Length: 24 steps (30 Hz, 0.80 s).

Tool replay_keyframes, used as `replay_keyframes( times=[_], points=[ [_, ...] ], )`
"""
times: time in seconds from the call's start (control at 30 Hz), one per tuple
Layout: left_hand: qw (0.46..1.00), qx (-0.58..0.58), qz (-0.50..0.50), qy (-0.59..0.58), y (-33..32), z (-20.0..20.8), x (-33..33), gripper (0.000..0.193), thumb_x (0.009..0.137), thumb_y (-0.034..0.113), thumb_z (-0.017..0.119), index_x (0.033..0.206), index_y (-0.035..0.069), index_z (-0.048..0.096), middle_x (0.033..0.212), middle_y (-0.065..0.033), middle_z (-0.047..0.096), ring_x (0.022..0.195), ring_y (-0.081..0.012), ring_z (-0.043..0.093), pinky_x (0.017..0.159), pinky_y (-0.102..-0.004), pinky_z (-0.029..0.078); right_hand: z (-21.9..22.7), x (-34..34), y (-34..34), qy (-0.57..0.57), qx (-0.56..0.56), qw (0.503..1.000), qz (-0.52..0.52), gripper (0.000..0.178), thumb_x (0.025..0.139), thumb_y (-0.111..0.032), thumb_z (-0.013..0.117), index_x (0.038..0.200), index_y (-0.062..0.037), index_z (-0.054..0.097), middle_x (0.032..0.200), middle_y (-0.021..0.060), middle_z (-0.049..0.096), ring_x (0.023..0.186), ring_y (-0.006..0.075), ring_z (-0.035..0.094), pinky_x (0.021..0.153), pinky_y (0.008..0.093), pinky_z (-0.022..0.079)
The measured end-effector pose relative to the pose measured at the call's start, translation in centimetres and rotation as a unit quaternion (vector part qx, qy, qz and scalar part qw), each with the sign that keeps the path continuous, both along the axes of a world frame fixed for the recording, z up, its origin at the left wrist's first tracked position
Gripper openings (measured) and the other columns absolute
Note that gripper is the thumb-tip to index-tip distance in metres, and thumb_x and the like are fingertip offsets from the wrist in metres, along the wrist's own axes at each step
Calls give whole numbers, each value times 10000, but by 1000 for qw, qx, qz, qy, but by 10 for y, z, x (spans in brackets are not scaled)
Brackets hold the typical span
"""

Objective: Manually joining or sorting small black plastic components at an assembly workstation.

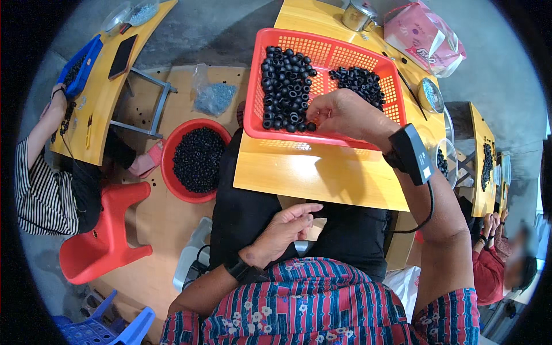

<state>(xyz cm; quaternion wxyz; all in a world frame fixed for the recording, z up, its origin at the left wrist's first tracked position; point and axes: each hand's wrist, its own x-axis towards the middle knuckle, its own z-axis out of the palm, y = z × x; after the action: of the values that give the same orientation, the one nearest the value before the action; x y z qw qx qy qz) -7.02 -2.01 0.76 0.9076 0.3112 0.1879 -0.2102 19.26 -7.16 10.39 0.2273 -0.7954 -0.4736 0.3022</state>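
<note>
Sitting at a yellow wooden table [322,178], we have a red mesh basket [251,86] before us, its left rim appearing to reach past the table's left edge. Black ring-like pieces [284,80] lie inside in two heaps, mesh bottom showing between them. Our right hand [340,112] dips over the basket's near wall, fingers curled together at the left heap's near end; whether they pinch a piece we cannot tell. Our left hand [286,227] hovers above our lap, just short of the table's near edge, index finger stretched out and the others curled.

Between basket and near edge runs a strip of plain wood. A metal mug [359,15] and a pink bag [422,37] crowd the far right end, giving that side less room. Left of our legs, a red basin [192,196] of black pieces stands on tan floor covering [167,247], with a red chair [109,236] farther left. Beyond rises a grey wall [230,26]; at another yellow table [95,121], a person in stripes [49,195] reaches to a blue tray [79,83].
</note>
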Motion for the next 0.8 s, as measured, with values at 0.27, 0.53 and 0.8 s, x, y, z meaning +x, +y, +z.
replay_keyframes(
  times=[0.27, 0.53, 0.8],
  points=[
    [1000, -4, 0, -11, 0, 3, 0, 376, 968, 141, 461, 1317, 3, 432, 800, 40, 449, 706, -41, 431, 669, -166, 400, -5, -2, 6, 8, -60, 998, 1, 205, 732, -62, 680, 919, 11, 639, 725, 80, 641, 663, 139, 598, 625, 281, 480],
    [1000, 14, 2, 0, -4, 0, -1, 369, 960, 125, 471, 1307, 1, 446, 789, 48, 443, 675, -34, 410, 639, -170, 385, -12, -1, -2, 14, -8, 1000, 3, 249, 747, -35, 663, 993, -2, 655, 761, 82, 656, 712, 132, 615, 676, 277, 500],
    [1000, 17, 0, -7, -4, -2, 1, 368, 966, 125, 467, 1311, 2, 440, 809, 28, 448, 695, -51, 409, 658, -175, 396, -11, 4, 2, 26, -53, 998, 14, 197, 746, -35, 655, 940, -1, 654, 737, 59, 645, 671, 122, 593, 628, 277, 483]
  ],
)
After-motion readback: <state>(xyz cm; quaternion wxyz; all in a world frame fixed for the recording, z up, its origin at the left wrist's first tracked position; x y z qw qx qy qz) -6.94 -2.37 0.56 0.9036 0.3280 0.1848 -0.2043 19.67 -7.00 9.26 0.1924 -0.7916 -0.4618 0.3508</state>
